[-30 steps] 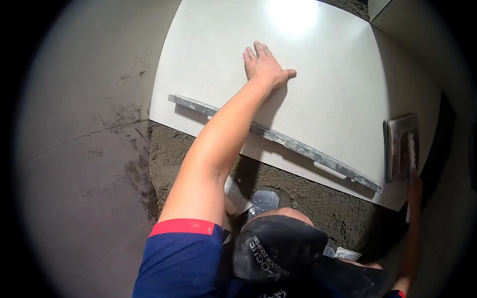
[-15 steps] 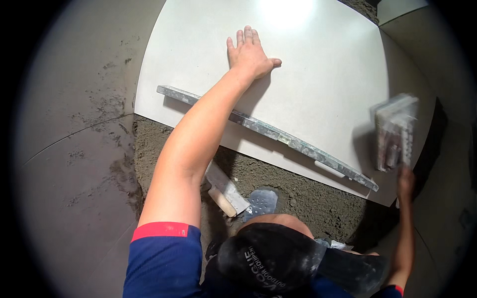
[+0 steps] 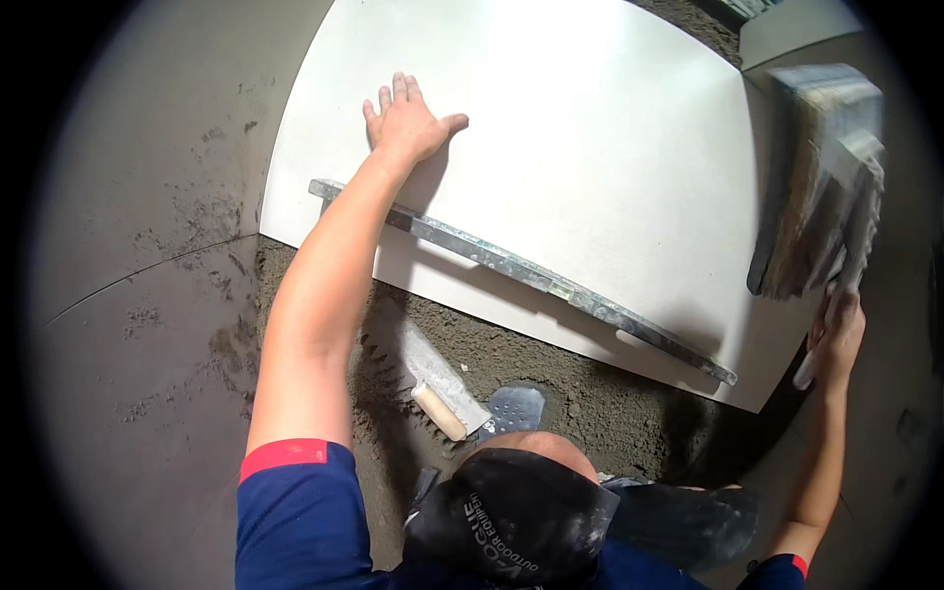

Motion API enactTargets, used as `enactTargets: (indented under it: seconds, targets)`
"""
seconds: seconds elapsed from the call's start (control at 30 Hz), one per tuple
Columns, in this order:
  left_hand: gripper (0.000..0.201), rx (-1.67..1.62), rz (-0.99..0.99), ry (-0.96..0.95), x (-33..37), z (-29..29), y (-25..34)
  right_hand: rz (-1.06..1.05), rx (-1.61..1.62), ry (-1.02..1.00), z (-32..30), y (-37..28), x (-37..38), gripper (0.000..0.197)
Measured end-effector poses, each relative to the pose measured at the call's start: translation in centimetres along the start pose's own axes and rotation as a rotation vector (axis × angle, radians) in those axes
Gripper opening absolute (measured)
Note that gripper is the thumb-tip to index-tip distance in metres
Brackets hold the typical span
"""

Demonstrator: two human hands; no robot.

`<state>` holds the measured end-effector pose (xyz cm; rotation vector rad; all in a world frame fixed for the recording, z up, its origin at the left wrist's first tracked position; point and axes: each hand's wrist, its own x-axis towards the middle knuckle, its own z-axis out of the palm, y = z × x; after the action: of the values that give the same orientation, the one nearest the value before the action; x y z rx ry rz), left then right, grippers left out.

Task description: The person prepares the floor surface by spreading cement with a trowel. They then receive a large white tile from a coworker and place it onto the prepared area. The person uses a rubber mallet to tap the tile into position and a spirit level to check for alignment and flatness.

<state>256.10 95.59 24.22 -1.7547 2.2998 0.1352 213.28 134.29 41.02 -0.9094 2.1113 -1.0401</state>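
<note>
My left hand (image 3: 408, 128) lies on the large pale tile (image 3: 590, 157), its fingers spread. A dusty spirit level (image 3: 492, 258) rests across the tile near its closest edge, passing under my left forearm. At the far right my right hand (image 3: 838, 334) is wrapped round the handle of a mallet with a big blocky head (image 3: 816, 177). That head is raised over the tile's right edge and smeared by motion, so its details are unclear. A notched trowel (image 3: 442, 398) with a wooden handle lies on the grey mortar near my foot.
Grey mortar (image 3: 610, 403) borders the tile's near side. Brownish floor tiles (image 3: 147, 344) with mortar smears spread to the left. My grey perforated shoe (image 3: 513, 405) and dark-covered knee (image 3: 511, 511) are close in front. Another pale slab (image 3: 792, 31) stands at the upper right.
My left hand has slid leftward over the tile, still flat. My right hand has lifted the mallet up and to the right, off the tile. The spirit level remains on the tile.
</note>
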Motion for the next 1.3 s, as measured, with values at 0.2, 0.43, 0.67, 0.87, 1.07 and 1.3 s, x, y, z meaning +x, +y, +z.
enactTargets:
  seconds: [0.2,0.43,0.67,0.87,1.07,1.3]
  targets:
    - [0.107,-0.009,0.021,-0.011,0.8,-0.7,1.3,0.081,-0.599,-0.167,9.9,7.2,5.6,0.065]
    - [0.113,0.004,-0.03,0.028,2.2,-1.8,-0.6,0.095,-0.09,-0.382,16.0,-12.2,14.2,0.056]
    - [0.113,-0.136,-0.057,-0.072,-1.2,-0.9,-1.1,-0.311,-0.126,-0.122,22.7,-14.4,13.0,0.051]
    - [0.114,-0.121,-0.034,-0.068,-0.7,-1.3,-0.2,0.173,-0.173,-0.45,31.0,-16.1,21.0,0.058]
    - [0.11,-0.094,-0.064,-0.095,-1.3,-1.5,-1.1,-0.32,-0.21,-0.212,31.4,-16.3,17.4,0.062]
    - [0.116,-0.105,-0.044,-0.119,-0.7,-2.3,0.4,0.167,-0.372,-0.498,31.0,-13.3,19.0,0.074]
